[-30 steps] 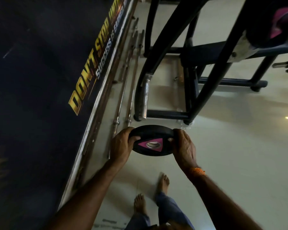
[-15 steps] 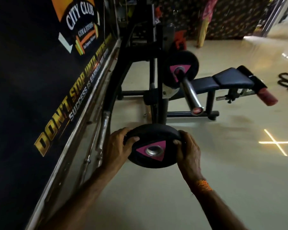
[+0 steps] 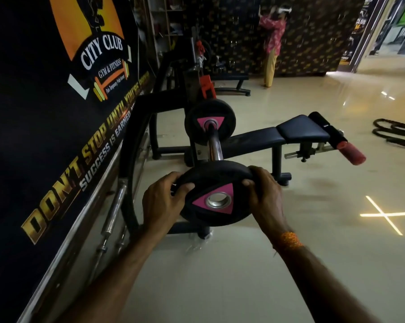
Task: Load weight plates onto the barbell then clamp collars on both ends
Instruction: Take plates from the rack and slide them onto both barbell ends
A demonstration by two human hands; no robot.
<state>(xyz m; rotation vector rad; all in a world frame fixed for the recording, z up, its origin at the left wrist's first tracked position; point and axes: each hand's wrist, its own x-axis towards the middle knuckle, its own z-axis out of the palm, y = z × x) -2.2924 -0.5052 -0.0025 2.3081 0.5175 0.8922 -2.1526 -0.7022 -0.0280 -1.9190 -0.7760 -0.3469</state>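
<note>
Both hands grip a black weight plate w/ pink triangle & steel centre hole: left hand on its left rim, right hand on its right rim, orange wrist thread below. Plate held just in front of the barbell sleeve, whose tip it hides. A second plate already sits further up the sleeve. Black bench behind; banner on left wall; spare bars lie on the floor by it.
</note>
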